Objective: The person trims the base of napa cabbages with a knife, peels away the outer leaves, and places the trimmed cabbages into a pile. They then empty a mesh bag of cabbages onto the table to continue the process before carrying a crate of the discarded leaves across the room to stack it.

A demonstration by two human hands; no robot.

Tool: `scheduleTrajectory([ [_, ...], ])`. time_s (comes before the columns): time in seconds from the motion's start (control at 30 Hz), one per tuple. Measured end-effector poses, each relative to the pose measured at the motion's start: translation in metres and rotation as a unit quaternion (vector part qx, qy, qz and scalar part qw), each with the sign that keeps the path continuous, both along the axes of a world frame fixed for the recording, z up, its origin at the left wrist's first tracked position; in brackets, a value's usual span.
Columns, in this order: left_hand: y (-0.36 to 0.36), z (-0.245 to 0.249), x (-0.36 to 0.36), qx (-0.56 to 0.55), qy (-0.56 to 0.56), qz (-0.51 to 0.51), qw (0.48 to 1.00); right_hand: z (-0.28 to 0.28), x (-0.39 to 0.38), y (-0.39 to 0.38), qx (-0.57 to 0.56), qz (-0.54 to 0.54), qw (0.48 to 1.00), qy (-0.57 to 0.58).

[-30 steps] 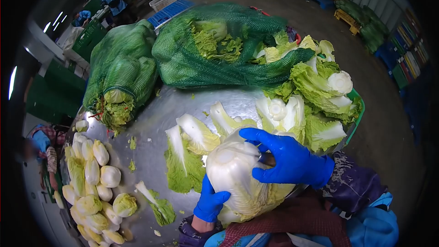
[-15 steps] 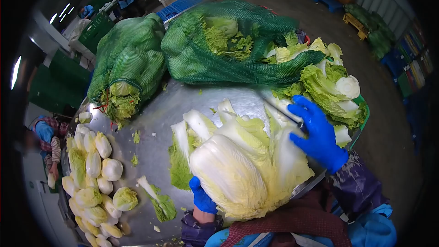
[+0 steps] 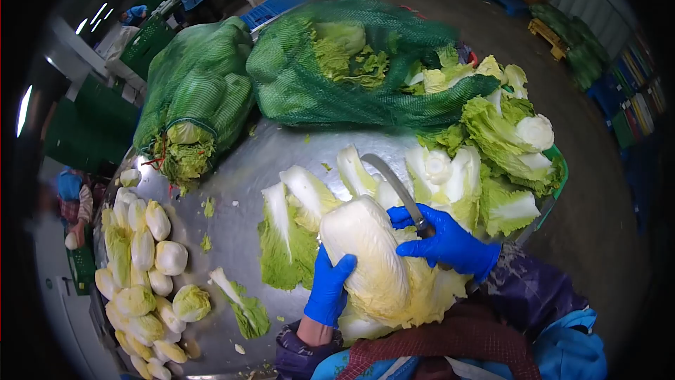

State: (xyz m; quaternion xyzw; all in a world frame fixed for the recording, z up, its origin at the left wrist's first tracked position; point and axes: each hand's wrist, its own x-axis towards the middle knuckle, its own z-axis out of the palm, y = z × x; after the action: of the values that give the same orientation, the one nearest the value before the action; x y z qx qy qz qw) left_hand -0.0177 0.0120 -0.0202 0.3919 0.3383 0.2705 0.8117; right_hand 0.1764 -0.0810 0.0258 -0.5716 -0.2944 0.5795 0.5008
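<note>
A pale napa cabbage, stripped down to whitish-yellow leaves, is tilted up near my body. My left hand, in a blue glove, grips its left side with the thumb on the front. My right hand, also blue-gloved, holds a knife with a curved blade pointing up and left. Its fingers are close to the cabbage's right side, and the knife's handle is mostly hidden in them. Loose outer leaves lie behind and beside the cabbage. A cut white stem base with leaves sits beyond the right hand.
Small trimmed cabbages are heaped at the table's left. Two green mesh sacks of cabbage, a tied one and an opened one, stand at the back. Leafy trimmings pile up at right. A co-worker is at far left.
My right hand has come in left and down to the cabbage, the knife's blade now swung upright. The cabbage has been raised and shifted right, with my left hand moving up its side.
</note>
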Motion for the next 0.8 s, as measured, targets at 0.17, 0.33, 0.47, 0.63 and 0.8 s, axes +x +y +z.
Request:
scheduleTrajectory([
  [0.17, -0.004, -0.001, -0.001, -0.056, -0.046, 0.033, 0.997, 0.003, -0.007, -0.002, 0.016, -0.037, 0.982, -0.184],
  [0.33, -0.004, 0.003, -0.011, -0.057, -0.075, 0.018, 0.995, -0.006, -0.004, -0.001, -0.076, 0.027, 0.937, -0.340],
  [0.47, -0.004, -0.026, -0.025, -0.133, -0.089, 0.045, 0.986, -0.044, 0.010, -0.004, 0.037, -0.067, 0.970, -0.231],
  [0.63, -0.003, -0.025, -0.018, -0.217, -0.116, 0.075, 0.966, -0.017, 0.016, -0.013, 0.001, -0.123, 0.970, -0.210],
  [0.8, 0.014, -0.028, -0.010, -0.289, -0.267, 0.058, 0.917, 0.017, 0.023, -0.033, -0.022, -0.232, 0.948, -0.218],
])
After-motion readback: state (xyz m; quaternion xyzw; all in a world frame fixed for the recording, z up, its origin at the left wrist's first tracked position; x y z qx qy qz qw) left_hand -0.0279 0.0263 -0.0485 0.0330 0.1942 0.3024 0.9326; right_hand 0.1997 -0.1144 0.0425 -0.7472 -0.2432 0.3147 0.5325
